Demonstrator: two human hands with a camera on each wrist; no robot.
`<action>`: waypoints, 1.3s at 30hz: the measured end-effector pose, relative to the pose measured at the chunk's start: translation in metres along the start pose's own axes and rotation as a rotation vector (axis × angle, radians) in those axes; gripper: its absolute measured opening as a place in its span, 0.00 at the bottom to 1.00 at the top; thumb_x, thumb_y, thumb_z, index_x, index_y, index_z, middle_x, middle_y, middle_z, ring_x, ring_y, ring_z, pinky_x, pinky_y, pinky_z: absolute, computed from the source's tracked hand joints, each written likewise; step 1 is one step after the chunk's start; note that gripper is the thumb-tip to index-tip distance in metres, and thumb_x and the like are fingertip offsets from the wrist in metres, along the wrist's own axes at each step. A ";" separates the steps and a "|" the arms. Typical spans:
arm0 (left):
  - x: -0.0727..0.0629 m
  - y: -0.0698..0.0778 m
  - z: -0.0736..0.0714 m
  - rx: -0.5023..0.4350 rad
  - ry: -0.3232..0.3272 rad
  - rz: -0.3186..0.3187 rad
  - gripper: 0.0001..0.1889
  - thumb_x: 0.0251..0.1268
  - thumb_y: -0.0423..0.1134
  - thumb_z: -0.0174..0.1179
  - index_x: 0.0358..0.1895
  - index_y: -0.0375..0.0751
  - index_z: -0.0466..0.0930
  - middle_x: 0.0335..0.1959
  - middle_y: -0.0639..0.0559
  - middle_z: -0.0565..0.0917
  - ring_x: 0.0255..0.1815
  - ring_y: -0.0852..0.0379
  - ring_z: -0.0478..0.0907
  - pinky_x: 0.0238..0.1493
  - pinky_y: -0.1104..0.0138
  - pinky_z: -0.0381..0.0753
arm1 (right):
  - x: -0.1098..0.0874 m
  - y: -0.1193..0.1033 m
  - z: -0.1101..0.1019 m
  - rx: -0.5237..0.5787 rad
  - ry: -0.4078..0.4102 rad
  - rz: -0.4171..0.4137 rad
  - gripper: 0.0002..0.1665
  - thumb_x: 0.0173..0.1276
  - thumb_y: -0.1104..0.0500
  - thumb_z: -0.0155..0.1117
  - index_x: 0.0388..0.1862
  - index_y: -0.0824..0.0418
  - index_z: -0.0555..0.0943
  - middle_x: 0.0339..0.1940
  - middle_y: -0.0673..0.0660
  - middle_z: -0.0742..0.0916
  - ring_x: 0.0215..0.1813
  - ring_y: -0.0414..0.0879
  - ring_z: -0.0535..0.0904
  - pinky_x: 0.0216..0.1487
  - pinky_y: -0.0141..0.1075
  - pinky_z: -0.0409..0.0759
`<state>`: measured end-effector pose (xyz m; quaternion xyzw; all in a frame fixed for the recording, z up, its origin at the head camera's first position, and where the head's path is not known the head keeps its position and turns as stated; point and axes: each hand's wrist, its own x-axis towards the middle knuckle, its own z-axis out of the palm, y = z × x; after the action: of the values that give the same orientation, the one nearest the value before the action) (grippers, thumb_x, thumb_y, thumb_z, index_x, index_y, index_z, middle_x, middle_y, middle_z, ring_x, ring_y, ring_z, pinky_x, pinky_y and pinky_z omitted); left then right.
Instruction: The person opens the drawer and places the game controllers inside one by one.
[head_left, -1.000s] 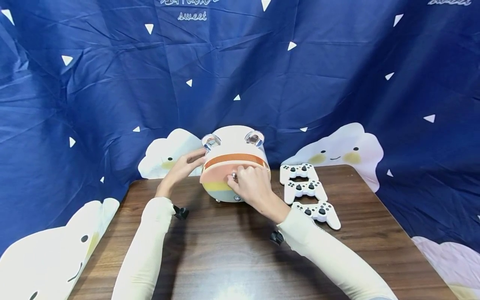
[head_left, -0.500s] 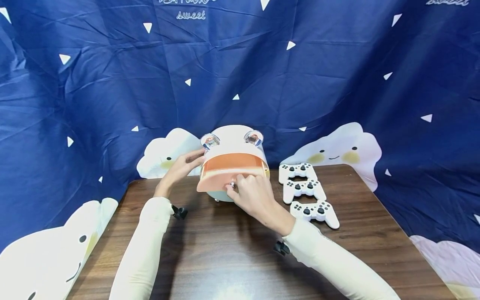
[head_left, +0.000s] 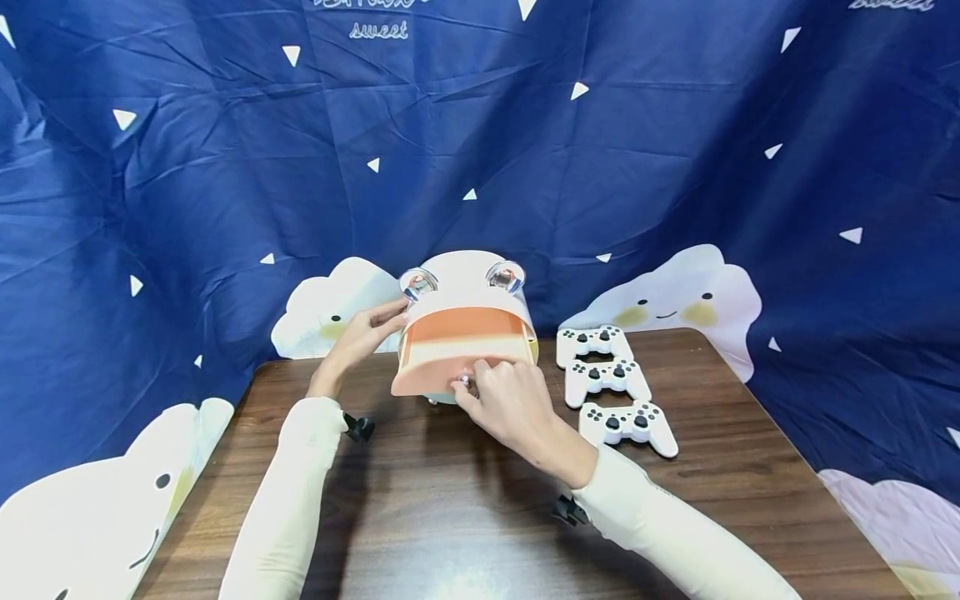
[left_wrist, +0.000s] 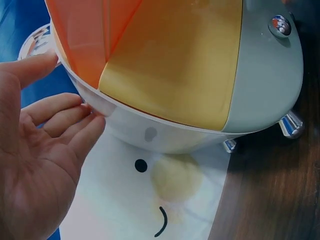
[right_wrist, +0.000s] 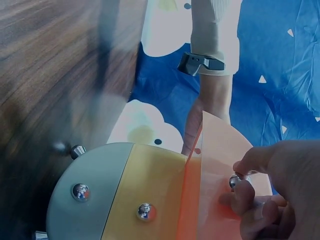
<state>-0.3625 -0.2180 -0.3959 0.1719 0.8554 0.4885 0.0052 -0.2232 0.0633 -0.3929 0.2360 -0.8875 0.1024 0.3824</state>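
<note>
The salmon-pink top drawer (head_left: pixel 427 377) of the frog-shaped white cabinet (head_left: pixel 468 287) stands well out toward the person. One second ago, the head view showed only a narrow orange strip above its front; now the inside is widely exposed, and this front hides the yellow middle drawer (right_wrist: pixel 150 187) from that view. So the opening appears to be well advanced; whether the drawer is at its full travel, one cannot tell.

The right hand (head_left: pixel 513 408) has come nearer to the person together with the drawer, and its thumb and index finger pinch the silver knob (right_wrist: pixel 234 181). The left hand (head_left: pixel 360 343) has stayed almost in the same place, its fingers loosely extended and touching the cabinet's side without grasping, which probably steadies it. The three white game controllers (head_left: pixel 609 379) have not moved; they lie on the table (head_left: pixel 420 500), just beside the cabinet.
</note>
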 end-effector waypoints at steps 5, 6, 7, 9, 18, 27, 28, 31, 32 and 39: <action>0.000 0.000 -0.001 0.017 -0.007 0.005 0.31 0.81 0.53 0.60 0.80 0.47 0.72 0.80 0.47 0.73 0.80 0.42 0.70 0.82 0.46 0.67 | -0.005 -0.002 -0.003 0.012 -0.004 -0.001 0.26 0.67 0.44 0.73 0.16 0.53 0.73 0.08 0.49 0.73 0.15 0.54 0.75 0.12 0.49 0.74; 0.000 -0.001 -0.002 0.023 -0.009 0.006 0.31 0.81 0.54 0.60 0.80 0.47 0.72 0.80 0.47 0.73 0.80 0.42 0.70 0.82 0.46 0.67 | -0.006 -0.002 -0.003 0.012 -0.007 -0.002 0.27 0.67 0.44 0.73 0.15 0.53 0.73 0.08 0.49 0.73 0.15 0.54 0.74 0.12 0.49 0.74; 0.000 -0.001 -0.002 0.028 -0.008 0.007 0.31 0.81 0.55 0.60 0.80 0.48 0.72 0.80 0.48 0.74 0.80 0.43 0.70 0.82 0.46 0.68 | -0.007 -0.003 -0.003 0.012 -0.008 -0.004 0.27 0.67 0.44 0.73 0.16 0.53 0.73 0.08 0.49 0.73 0.15 0.54 0.75 0.13 0.49 0.74; 0.000 -0.002 -0.002 0.037 -0.008 0.011 0.31 0.80 0.57 0.60 0.80 0.49 0.72 0.80 0.49 0.73 0.81 0.43 0.70 0.82 0.45 0.67 | -0.008 -0.003 -0.004 0.012 -0.011 -0.007 0.27 0.68 0.44 0.73 0.16 0.53 0.73 0.08 0.49 0.74 0.15 0.54 0.75 0.13 0.49 0.75; -0.002 -0.001 -0.003 0.028 -0.019 0.002 0.32 0.80 0.58 0.60 0.80 0.51 0.72 0.81 0.50 0.72 0.82 0.43 0.68 0.83 0.44 0.65 | -0.014 -0.005 -0.004 0.015 0.018 -0.019 0.28 0.67 0.44 0.74 0.15 0.52 0.72 0.07 0.47 0.70 0.14 0.53 0.73 0.13 0.47 0.72; -0.002 0.000 -0.003 -0.013 -0.032 0.016 0.30 0.82 0.52 0.59 0.80 0.48 0.71 0.81 0.47 0.71 0.84 0.44 0.66 0.84 0.46 0.63 | -0.021 -0.005 -0.005 0.026 0.030 -0.031 0.28 0.67 0.44 0.74 0.15 0.51 0.70 0.08 0.45 0.68 0.12 0.51 0.71 0.13 0.45 0.69; -0.002 0.000 -0.003 -0.014 -0.033 0.017 0.30 0.82 0.52 0.59 0.80 0.47 0.71 0.81 0.47 0.71 0.84 0.44 0.65 0.84 0.46 0.63 | -0.022 -0.005 -0.005 0.028 0.028 -0.031 0.28 0.67 0.44 0.74 0.15 0.51 0.70 0.08 0.45 0.69 0.12 0.51 0.71 0.13 0.45 0.69; -0.002 0.001 -0.003 -0.009 -0.031 0.020 0.30 0.82 0.52 0.59 0.80 0.47 0.71 0.81 0.47 0.72 0.83 0.44 0.66 0.84 0.47 0.64 | -0.024 -0.005 -0.005 0.032 0.022 -0.029 0.28 0.68 0.44 0.74 0.16 0.52 0.71 0.07 0.46 0.70 0.12 0.52 0.72 0.13 0.45 0.70; -0.002 0.001 -0.003 -0.005 -0.029 0.020 0.30 0.82 0.52 0.59 0.80 0.47 0.71 0.81 0.47 0.72 0.83 0.44 0.67 0.84 0.47 0.64 | -0.025 -0.005 -0.006 0.032 0.021 -0.028 0.28 0.68 0.44 0.74 0.16 0.52 0.71 0.07 0.46 0.70 0.12 0.52 0.73 0.13 0.46 0.70; 0.000 -0.005 -0.003 -0.002 -0.026 0.029 0.31 0.81 0.54 0.60 0.80 0.48 0.72 0.80 0.46 0.73 0.82 0.43 0.68 0.83 0.45 0.65 | -0.028 -0.003 -0.010 0.017 -0.007 -0.021 0.29 0.67 0.36 0.76 0.19 0.52 0.76 0.08 0.49 0.76 0.16 0.57 0.78 0.13 0.47 0.73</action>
<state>-0.3643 -0.2225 -0.3985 0.1907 0.8522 0.4872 0.0096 -0.1989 0.0741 -0.4057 0.2490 -0.8853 0.1051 0.3783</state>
